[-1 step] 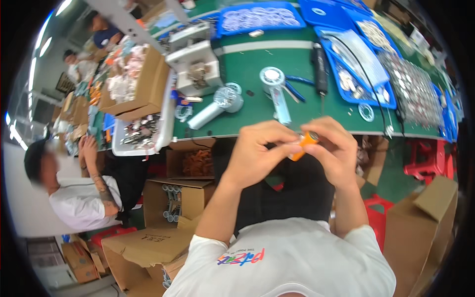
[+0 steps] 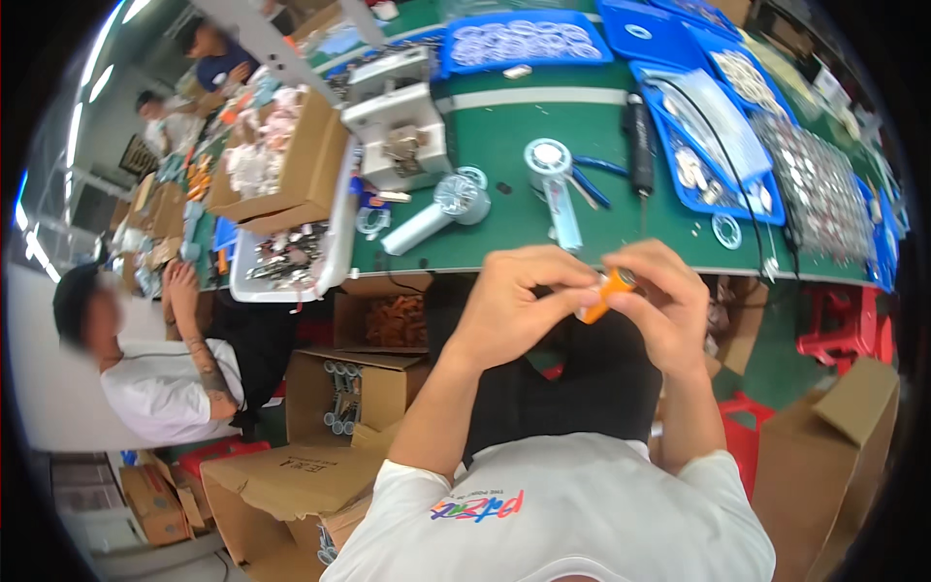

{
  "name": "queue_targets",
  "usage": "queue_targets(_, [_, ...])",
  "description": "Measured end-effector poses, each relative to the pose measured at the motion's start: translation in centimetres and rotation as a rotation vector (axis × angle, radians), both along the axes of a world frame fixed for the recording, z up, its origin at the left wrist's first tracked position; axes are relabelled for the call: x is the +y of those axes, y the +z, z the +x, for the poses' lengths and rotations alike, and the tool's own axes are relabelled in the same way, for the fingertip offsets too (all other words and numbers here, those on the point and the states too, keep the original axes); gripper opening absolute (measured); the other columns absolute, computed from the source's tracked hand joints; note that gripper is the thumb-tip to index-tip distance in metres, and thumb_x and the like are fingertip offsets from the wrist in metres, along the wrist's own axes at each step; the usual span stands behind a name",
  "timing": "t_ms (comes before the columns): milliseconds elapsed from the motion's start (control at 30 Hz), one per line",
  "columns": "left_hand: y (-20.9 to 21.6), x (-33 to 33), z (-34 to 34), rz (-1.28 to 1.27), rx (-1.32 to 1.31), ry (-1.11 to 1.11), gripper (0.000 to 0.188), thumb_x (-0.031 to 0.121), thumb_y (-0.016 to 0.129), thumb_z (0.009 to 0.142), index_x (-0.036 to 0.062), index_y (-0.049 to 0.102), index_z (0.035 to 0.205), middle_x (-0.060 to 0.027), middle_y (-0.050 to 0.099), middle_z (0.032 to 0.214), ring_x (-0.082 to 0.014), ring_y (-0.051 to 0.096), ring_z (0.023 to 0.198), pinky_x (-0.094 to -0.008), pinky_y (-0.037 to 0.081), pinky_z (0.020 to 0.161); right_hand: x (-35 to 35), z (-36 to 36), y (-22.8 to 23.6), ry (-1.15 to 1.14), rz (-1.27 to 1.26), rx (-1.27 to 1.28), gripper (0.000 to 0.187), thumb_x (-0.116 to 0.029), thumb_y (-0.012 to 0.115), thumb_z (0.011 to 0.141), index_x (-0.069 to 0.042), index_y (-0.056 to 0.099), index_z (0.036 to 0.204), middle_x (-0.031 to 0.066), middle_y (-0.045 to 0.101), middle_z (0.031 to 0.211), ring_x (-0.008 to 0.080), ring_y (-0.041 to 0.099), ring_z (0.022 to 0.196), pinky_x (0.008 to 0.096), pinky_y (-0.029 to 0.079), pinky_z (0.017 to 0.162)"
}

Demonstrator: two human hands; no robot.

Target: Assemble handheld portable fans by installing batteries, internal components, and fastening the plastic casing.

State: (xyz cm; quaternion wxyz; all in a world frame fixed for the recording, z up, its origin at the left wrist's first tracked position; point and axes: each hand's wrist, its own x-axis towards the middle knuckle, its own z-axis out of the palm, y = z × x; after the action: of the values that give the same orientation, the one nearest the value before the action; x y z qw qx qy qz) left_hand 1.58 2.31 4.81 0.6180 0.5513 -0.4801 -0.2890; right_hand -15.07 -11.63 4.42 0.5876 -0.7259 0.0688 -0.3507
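Observation:
Above my lap, just off the near table edge, both hands hold a small orange battery (image 2: 609, 290) with a dark end. My left hand (image 2: 519, 301) pinches its lower left side between thumb and fingertips; something pale shows there, too small to make out. Closed on the upper right side is my right hand (image 2: 667, 303). Beyond my hands, a light blue handheld fan (image 2: 561, 213) lies on the green table (image 2: 504, 233). To its left is a second handheld fan (image 2: 417, 225) with a clear head. Blue-handled pliers (image 2: 593, 189) and a black electric screwdriver (image 2: 640, 145) lie to the right.
Blue trays hold white rings (image 2: 524, 44) and small white parts (image 2: 700, 179). A grey press-like fixture (image 2: 398, 131) stands left of the fans. Beside it are a white bin (image 2: 335, 267) of metal pieces and a cardboard box (image 2: 310, 165). A co-worker (image 2: 165, 378) sits at left.
The whole view has shifted slightly, so the table things appear lower and further right. The battery looks tilted more upright between my fingers; both hands still hold it.

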Motion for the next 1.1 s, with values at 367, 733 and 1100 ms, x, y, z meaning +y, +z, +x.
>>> queue_targets(367, [1.5,0.0,-1.1,-0.009,-0.237,0.141,0.006,-0.005,0.076,0.082,-0.0007,0.075,0.086,-0.006,0.076,0.09,-0.0127,0.062,0.072,-0.0236,0.049,0.067,0.8,-0.2,1.1,-0.114,-0.181,0.061,0.033,0.002,0.081,0.082,0.002,0.077,0.115,0.0131,0.07,0.11,0.0218,0.063,0.091,0.0296,0.05,0.08])
queue_targets(733, [-0.5,0.2,-0.1,0.049,0.401,0.183,0.016,-0.006,0.077,0.085,0.0005,0.076,0.1,-0.006,0.075,0.093,-0.0127,0.063,0.072,-0.0246,0.053,0.067,-0.4,-0.2,0.3,-0.175,-0.047,-0.141,0.033,0.003,0.081,0.083,0.001,0.077,0.116,0.012,0.069,0.116,0.0187,0.063,0.095,0.0281,0.05,0.082])
queue_targets(1100, [0.3,0.6,-1.5,-0.018,-0.231,0.201,0.017,-0.002,0.08,0.086,-0.0004,0.081,0.102,-0.0088,0.078,0.102,-0.0162,0.068,0.082,-0.0255,0.053,0.07,0.3,0.3,-0.1,-0.129,0.02,-0.07,0.032,0.005,0.078,0.085,0.0,0.077,0.117,0.0093,0.067,0.118,0.0157,0.059,0.093,0.0239,0.046,0.08])
